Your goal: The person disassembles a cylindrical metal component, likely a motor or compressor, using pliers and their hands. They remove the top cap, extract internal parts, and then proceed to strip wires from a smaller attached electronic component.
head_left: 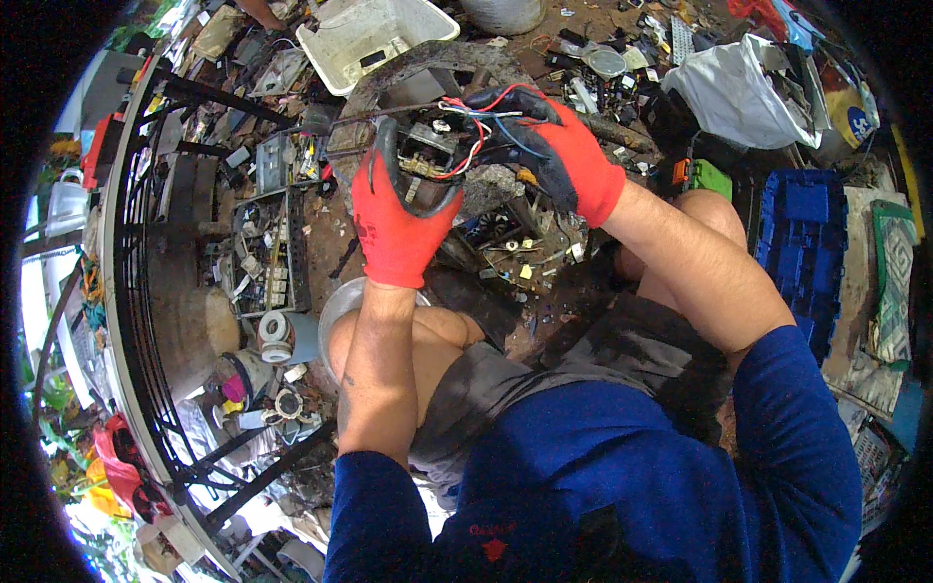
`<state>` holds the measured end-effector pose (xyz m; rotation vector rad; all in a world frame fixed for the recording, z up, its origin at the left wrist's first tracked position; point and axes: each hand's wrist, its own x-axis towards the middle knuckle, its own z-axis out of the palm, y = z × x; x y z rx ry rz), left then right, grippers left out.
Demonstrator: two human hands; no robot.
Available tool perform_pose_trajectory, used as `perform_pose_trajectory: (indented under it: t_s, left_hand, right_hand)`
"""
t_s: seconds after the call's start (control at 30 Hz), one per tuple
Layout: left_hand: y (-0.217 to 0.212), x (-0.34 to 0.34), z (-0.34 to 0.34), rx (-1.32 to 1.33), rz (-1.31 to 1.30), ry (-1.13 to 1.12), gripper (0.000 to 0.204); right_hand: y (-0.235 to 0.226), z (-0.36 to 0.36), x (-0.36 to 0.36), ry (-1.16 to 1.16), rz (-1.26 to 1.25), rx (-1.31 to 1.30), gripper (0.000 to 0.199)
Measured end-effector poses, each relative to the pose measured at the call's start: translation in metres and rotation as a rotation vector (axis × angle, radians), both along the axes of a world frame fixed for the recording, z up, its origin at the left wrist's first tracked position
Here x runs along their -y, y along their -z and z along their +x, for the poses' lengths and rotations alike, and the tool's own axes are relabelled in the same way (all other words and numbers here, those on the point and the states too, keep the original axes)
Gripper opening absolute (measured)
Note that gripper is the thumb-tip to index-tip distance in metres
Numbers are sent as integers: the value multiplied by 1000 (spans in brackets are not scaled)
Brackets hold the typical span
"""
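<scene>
Both my hands wear red gloves with black-coated palms and fingers, raised in front of me. My left hand [400, 222] curls around a small boxy metal part [426, 148] with an open frame; what kind of part it is cannot be made out. From it runs a bundle of thin red, white and blue wires [478, 117]. My right hand [573, 155] is closed on these wires, its fingers bent and a loop of red wire passing over them. A thin dark rod [374, 115] shows just above the left fingertips.
Beyond my hands lies a heavy round block [369, 97], with a white plastic tub [389, 39] behind it. Scrap covers the ground. A white sack [734, 92] and blue crate [802, 253] stand right; a divided tray [267, 253] and black metal rack [131, 282] stand left.
</scene>
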<state>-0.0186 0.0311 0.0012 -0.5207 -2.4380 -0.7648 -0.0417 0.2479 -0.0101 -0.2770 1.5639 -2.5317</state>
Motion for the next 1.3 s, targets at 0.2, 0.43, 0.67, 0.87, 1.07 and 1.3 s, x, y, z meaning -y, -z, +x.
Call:
perform_pose_trajectory:
  t_s: [0.2,0.43,0.67,0.87,1.07,1.3]
  left_hand:
    - [-3,1,-2,-6,8,29,93]
    - [-2,2,3,-17,-47,-47,96]
    - [-6,7,-2,-90,24,54,97]
    - [-7,6,-2,-184,155,128,88]
    - [-6,11,-2,-238,122,117,92]
    - [-4,18,0,-236,-7,162,93]
  right_hand:
    - [4,-3,0,-13,-63,-50,24]
    - [5,-4,0,-13,19,-12,25]
    - [-12,5,0,-36,205,-227,25]
    - [5,-2,-3,34,148,-106,29]
    - [13,-34,-25,488,126,-44,27]
    - [-42,2,-34,127,421,-339,36]
